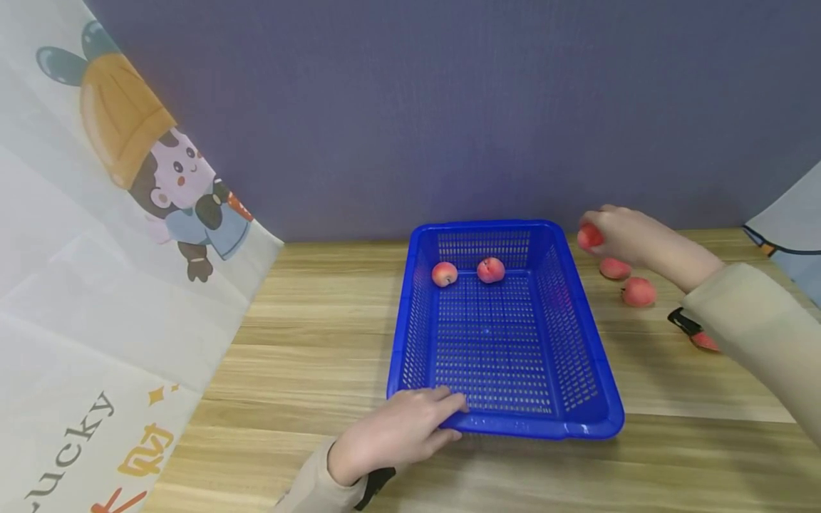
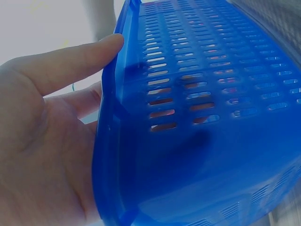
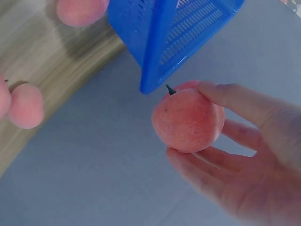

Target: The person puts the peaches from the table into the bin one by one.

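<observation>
A blue plastic basket (image 1: 507, 426) with slotted walls stands on the wooden table. Its near left rim is gripped by my left hand (image 1: 410, 426), fingers over the edge; the left wrist view shows the thumb (image 2: 80, 61) against the rim. Two red-and-yellow peaches (image 1: 490, 270) lie inside at the far end. My right hand (image 1: 625, 231) holds another peach (image 3: 188, 117) between thumb and fingers, raised beside the basket's far right corner. A small green stem sticks out of this peach in the right wrist view.
Right of the basket, more peaches (image 1: 638, 292) lie on the table (image 1: 321, 342), one partly hidden by my right sleeve. A dark grey panel (image 1: 410, 114) rises behind the table. White printed sheeting (image 1: 77, 285) borders the left side.
</observation>
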`<state>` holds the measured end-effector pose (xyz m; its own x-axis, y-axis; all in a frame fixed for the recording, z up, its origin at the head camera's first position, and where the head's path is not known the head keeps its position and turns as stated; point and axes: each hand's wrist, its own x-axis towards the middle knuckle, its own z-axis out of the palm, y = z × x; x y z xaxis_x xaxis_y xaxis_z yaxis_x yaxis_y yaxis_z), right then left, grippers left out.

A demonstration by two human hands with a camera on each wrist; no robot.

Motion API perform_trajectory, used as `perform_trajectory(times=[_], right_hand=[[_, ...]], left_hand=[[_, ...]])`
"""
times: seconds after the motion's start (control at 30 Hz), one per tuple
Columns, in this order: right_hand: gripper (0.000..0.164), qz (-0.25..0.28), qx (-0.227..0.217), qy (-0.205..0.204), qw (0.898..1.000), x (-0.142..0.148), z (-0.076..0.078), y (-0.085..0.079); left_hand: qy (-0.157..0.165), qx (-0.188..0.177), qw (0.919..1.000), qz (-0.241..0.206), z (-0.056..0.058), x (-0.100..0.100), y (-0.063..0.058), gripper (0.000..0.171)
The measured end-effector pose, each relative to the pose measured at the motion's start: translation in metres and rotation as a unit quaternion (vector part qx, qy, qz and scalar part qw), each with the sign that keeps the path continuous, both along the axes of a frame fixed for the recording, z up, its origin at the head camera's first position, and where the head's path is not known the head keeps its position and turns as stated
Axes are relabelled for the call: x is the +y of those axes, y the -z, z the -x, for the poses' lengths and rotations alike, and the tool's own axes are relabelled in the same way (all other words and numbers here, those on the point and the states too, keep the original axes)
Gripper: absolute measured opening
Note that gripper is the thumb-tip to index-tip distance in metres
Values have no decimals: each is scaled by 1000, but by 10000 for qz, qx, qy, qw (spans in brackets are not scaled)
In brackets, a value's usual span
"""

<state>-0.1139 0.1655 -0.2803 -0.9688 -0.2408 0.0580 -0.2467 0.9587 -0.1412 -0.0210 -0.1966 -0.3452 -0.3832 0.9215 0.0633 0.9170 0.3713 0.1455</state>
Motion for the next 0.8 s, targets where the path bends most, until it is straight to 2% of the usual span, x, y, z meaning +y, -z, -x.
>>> perform_trajectory(times=[0.17,0.33,0.8], right_hand=[[23,-67,123,-153,9998,-16,7,-7],[33,-133,60,-230,9996,-35,16,-9],[31,16,-104,-370,9993,-73,41,-7]], left_hand=[[17,-4,10000,-21,0,0,1,22],[8,-51,10000,23,1,0,2,21],[22,-47,10000,-11,2,0,3,21]])
